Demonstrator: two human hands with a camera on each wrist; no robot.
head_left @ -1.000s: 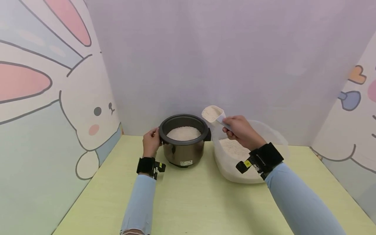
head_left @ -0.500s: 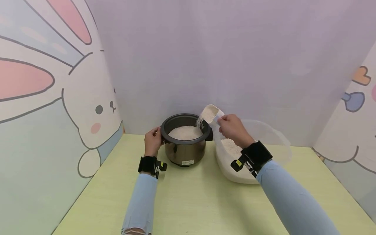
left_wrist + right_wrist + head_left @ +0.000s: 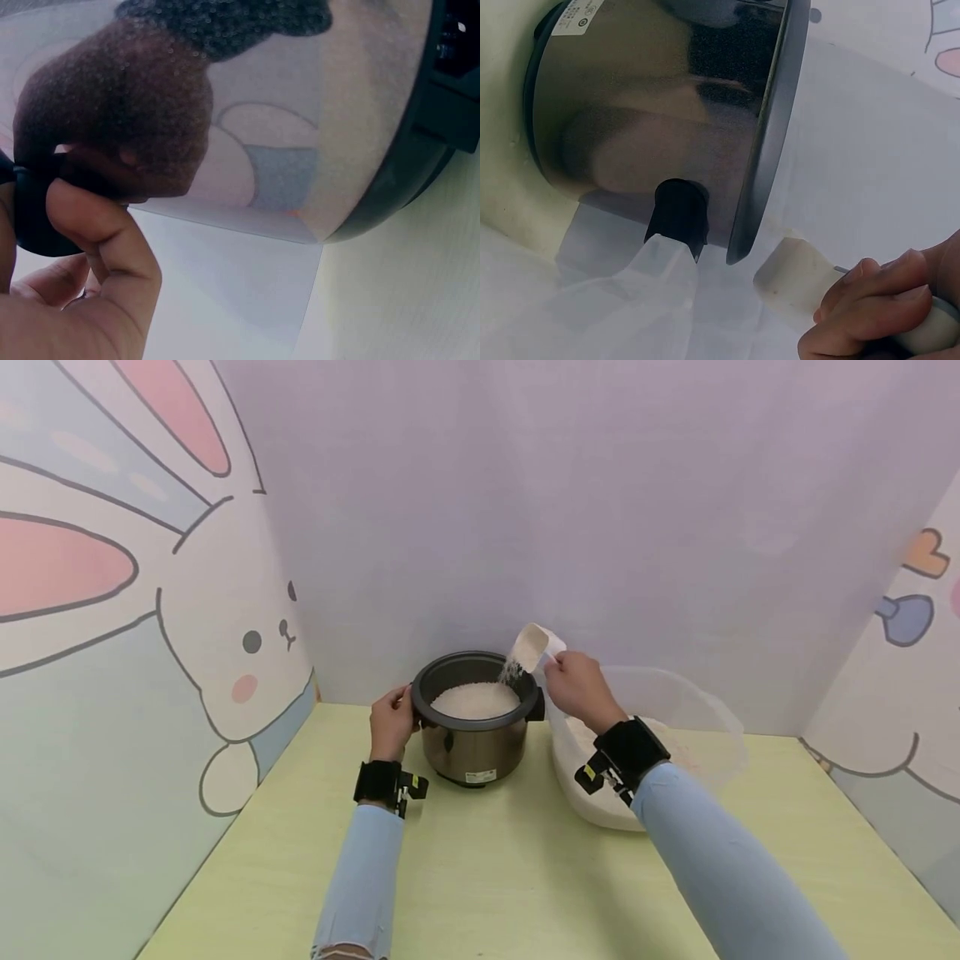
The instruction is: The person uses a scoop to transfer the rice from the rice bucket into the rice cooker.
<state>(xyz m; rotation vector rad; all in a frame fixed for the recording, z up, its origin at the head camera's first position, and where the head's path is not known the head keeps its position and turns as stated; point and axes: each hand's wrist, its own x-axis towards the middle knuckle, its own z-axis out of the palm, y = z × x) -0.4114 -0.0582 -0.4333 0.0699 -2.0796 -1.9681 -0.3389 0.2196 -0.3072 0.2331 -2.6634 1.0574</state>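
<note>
Spilling from a tilted white scoop (image 3: pixel 536 647), centre of the frame: a thin stream of white grains (image 3: pixel 512 672), falling inside the near right rim of a cooking pot (image 3: pixel 474 750).

Item: right hand (image 3: pixel 583 687), right of centre, fingers curled round the scoop's handle. The right wrist view shows the scoop apart from the pot's rim.

Item: left hand (image 3: pixel 392 724), left of centre, thumb and fingers pinching the pot's left side handle (image 3: pixel 34 214), black.

Item: the pot, middle of the frame, upright, bronze-brown and glossy, dark inside, with a bed of white grains (image 3: pixel 476 701) in it; a pale label (image 3: pixel 481 776) low on its front. Its wall mirrors a hand in the left wrist view.

Item: one translucent tub (image 3: pixel 592 803), right of centre, beside the pot, holding more pale grains, partly hidden by the right arm. Whether tub and pot touch, I cannot tell.

Item: a yellow-green table (image 3: pixel 480 877), lower frame, beneath both vessels.

Item: two light-blue sleeves, lower left and lower right, below black wristbands.

Item: a rabbit drawing (image 3: pixel 217 660) on the panel filling the left side.
</note>
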